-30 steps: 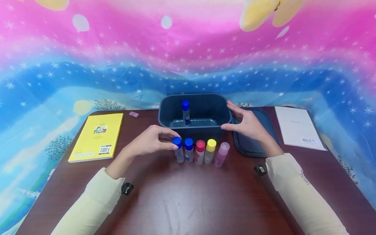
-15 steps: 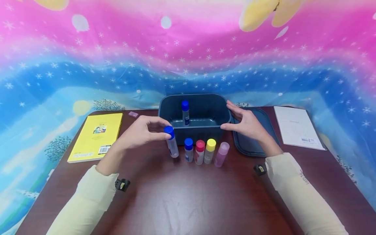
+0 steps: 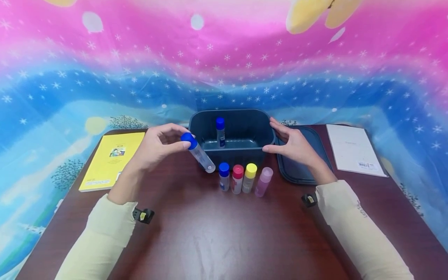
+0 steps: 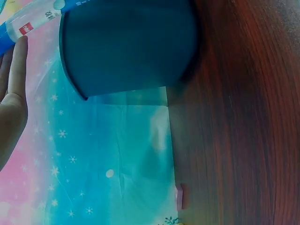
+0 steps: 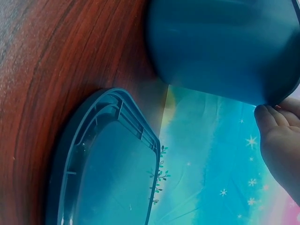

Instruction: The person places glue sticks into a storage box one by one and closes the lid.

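Observation:
My left hand (image 3: 154,146) pinches a blue-capped glue stick (image 3: 202,156) by its cap, tilted and lifted in front of a dark blue bin (image 3: 241,156). The left wrist view shows the held glue stick (image 4: 35,19) with a small red label. Inside the bin stands another blue-capped glue stick (image 3: 220,134). My right hand (image 3: 294,147) touches the bin's right end, thumb at the front and fingers along the side. Before the bin stand a blue-capped glue stick (image 3: 224,177), a red-capped one (image 3: 237,179), a yellow-capped one (image 3: 249,179) and an all-pink one (image 3: 264,182).
To the right of the bin lies its dark lid (image 3: 301,159), with a white booklet (image 3: 353,151) beyond. A yellow book (image 3: 101,163) lies on the left. Near the table's far edge sits a small pink block (image 4: 179,197). A printed cloth (image 3: 224,58) hangs behind.
The left hand has lifted the leftmost blue-capped glue stick out of the row, up and to the left, tilting its lower end rightward. The right hand stays on the bin.

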The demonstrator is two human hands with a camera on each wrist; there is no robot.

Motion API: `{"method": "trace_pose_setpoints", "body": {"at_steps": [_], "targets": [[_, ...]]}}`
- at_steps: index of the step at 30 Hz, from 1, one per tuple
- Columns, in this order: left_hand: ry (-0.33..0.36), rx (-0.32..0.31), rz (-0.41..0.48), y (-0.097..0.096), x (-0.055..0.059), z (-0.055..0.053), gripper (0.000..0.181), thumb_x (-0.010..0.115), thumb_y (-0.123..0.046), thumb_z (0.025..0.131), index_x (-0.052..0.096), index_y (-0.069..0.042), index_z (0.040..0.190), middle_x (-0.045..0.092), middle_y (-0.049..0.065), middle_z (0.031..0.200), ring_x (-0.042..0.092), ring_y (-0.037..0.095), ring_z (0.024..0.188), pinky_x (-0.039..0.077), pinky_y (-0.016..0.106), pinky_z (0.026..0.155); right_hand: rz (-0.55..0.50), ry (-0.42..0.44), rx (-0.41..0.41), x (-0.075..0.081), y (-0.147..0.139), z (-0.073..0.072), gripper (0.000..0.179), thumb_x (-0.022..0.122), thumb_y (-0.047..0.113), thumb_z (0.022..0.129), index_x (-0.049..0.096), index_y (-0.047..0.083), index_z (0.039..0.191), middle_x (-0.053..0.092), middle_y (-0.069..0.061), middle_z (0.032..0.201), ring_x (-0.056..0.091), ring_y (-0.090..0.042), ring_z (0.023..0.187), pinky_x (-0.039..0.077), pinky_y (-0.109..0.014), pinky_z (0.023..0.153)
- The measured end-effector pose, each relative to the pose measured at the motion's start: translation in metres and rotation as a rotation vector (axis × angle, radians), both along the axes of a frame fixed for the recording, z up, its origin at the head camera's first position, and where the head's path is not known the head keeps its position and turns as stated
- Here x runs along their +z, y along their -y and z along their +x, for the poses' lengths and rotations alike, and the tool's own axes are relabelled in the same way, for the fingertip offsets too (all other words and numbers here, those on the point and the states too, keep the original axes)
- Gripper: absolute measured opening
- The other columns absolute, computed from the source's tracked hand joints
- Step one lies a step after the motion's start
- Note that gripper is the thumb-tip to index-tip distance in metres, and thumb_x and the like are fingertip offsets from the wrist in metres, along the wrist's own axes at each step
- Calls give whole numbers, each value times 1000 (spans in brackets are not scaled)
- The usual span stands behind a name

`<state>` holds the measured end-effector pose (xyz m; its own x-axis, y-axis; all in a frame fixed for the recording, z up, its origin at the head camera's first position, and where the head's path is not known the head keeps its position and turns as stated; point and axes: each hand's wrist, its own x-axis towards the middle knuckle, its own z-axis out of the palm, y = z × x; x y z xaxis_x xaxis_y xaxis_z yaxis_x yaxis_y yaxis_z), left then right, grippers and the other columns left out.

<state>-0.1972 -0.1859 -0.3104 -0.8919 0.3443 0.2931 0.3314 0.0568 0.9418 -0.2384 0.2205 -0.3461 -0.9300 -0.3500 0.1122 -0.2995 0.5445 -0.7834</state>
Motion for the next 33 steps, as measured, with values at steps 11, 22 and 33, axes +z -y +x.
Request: {"method": "trace_pose_setpoints", "body": {"at_steps": [11, 22, 33], "targets": [[23, -10, 148, -1, 6, -3, 18, 70, 5, 91, 73, -5, 105, 74, 8, 103, 70, 22, 90, 61, 33, 80, 5, -13, 1, 0, -1, -2, 87, 81, 33, 89, 34, 10, 159, 27, 4, 165, 31, -23, 149, 35, -46, 115], [52, -21, 371, -4, 7, -6, 26, 59, 16, 91, 70, -4, 103, 73, 14, 101, 72, 22, 87, 61, 39, 78, 9, -11, 7, 3, 0, 0, 86, 80, 30, 90, 34, 10, 159, 27, 2, 166, 31, -26, 149, 35, -48, 115], [10, 56, 429, -10, 9, -11, 26, 63, 16, 90, 70, -4, 105, 70, 12, 99, 71, 20, 86, 61, 39, 78, 3, 8, 10, 4, 1, 1, 86, 81, 26, 90, 33, 9, 159, 26, 2, 166, 30, -25, 150, 34, -47, 116]]}}
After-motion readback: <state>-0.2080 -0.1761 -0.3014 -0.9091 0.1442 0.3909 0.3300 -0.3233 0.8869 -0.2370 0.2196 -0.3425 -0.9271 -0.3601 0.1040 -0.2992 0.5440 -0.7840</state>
